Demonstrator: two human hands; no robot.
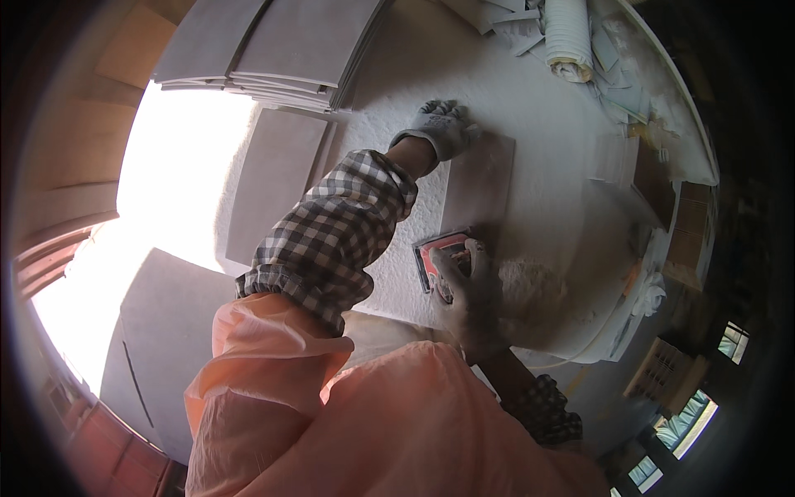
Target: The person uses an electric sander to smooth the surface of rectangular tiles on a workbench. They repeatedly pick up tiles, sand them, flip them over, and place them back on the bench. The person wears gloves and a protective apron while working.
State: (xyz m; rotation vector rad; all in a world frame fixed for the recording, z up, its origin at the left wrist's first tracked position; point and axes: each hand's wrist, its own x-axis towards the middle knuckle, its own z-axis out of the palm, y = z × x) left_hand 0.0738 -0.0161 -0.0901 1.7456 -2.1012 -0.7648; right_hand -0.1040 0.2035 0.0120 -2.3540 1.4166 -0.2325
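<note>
My right hand [470,295], in a grey dusty glove, grips a red and black sander [442,256]. The sander lies at the near end of a flat grey-brown panel [478,180], partly past its left edge. At the panel's far left corner is my left hand [438,127], also gloved, with its fingers curled. Whether those fingers grip the corner or only rest against it is hidden. Beneath the panel is a white, dust-covered work surface [546,174].
Stacked grey panels [298,37] stand at the far left, with another panel [276,180] left of my forearm. A ribbed white roll [568,43] lies among broken scraps [518,28] at the back right. Boxes [649,180] stand on the right. A thin hose or cord [574,357] runs along the near right edge.
</note>
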